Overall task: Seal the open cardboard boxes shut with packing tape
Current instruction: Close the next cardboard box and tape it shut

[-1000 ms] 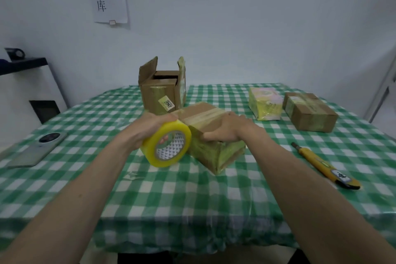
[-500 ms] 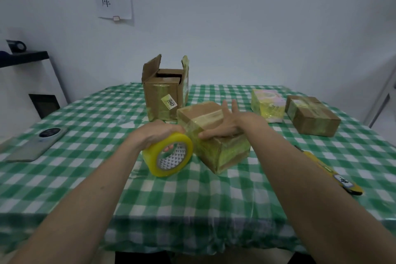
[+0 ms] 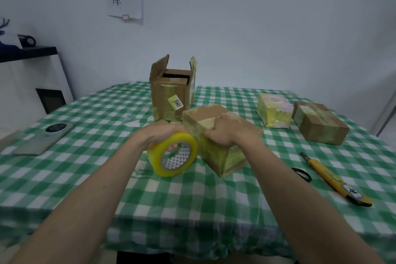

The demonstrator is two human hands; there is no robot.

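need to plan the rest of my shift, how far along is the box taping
Done, by the look of it: the brown box and the yellow-wrapped parcel at the far right are closed and taped. In hand: the left hand grips the tape roll beside the near box, which the right hand holds down. Left: the tall box behind stands with flaps up.

Single view from the camera on my head, looking forward and down across the green checked table (image 3: pixel 90 113) toward the white back wall (image 3: pixel 257 28), with both my forearms reaching in from the bottom edge. My left hand (image 3: pixel 159 134) and right hand (image 3: pixel 222 133) sit near the centre of the frame, close to the lens, while the open cardboard box (image 3: pixel 171 94) stands farther back. The wide-angle lens bends the table edges; no second view shares the scene.
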